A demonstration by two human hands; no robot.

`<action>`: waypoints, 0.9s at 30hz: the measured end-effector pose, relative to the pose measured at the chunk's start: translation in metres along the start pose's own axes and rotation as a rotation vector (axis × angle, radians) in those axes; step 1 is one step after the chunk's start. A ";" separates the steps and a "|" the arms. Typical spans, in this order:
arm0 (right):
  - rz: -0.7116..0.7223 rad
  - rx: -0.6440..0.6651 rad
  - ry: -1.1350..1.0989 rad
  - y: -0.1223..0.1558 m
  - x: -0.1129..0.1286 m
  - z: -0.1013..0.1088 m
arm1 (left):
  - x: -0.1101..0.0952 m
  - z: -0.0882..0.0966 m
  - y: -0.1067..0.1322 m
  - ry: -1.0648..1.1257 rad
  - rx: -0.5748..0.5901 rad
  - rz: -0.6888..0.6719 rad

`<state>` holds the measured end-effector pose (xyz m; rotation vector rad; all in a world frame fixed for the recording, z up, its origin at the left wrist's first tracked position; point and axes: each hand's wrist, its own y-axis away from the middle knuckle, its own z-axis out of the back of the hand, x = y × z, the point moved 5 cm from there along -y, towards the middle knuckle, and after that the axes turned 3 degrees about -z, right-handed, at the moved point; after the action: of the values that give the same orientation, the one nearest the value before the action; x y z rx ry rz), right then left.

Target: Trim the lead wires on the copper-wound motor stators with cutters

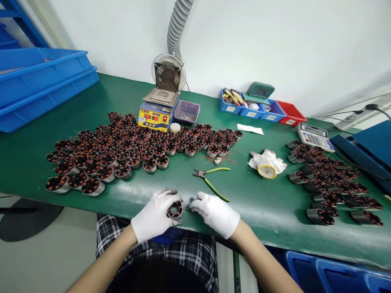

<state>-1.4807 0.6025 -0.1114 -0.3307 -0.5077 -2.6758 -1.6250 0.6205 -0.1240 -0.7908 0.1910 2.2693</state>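
My left hand [154, 215], in a white glove, is closed around a small round motor stator [175, 210] with copper windings, held at the near edge of the green table [262, 203]. My right hand [215, 213], also in a white glove, is just right of the stator with its fingers pinched together at the tip; a thin wire seems to run from there, too fine to be sure. Green-handled cutters [212, 179] lie on the table just beyond my right hand.
Many stators [122, 150] lie in rows at the left and middle, and another group [330, 179] at the right. A spare pair of gloves [267, 162] lies right of centre. At the back stand a yellow soldering station [155, 116], a fume fan [168, 73], small bins [262, 108], a calculator [316, 136] and blue crates [39, 81].
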 end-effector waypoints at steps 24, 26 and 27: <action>-0.623 -0.778 -0.381 0.017 -0.071 -0.008 | -0.028 -0.015 -0.009 -0.237 0.079 0.067; -0.607 -0.698 -0.822 0.031 -0.063 -0.015 | -0.029 -0.017 -0.009 -0.234 0.068 0.065; -0.587 -0.586 -1.021 0.038 -0.055 -0.019 | -0.029 -0.017 -0.009 -0.236 0.063 0.066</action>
<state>-1.4186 0.5813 -0.1340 -2.0317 -0.0343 -2.9608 -1.5946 0.6046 -0.1199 -0.4852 0.1799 2.3841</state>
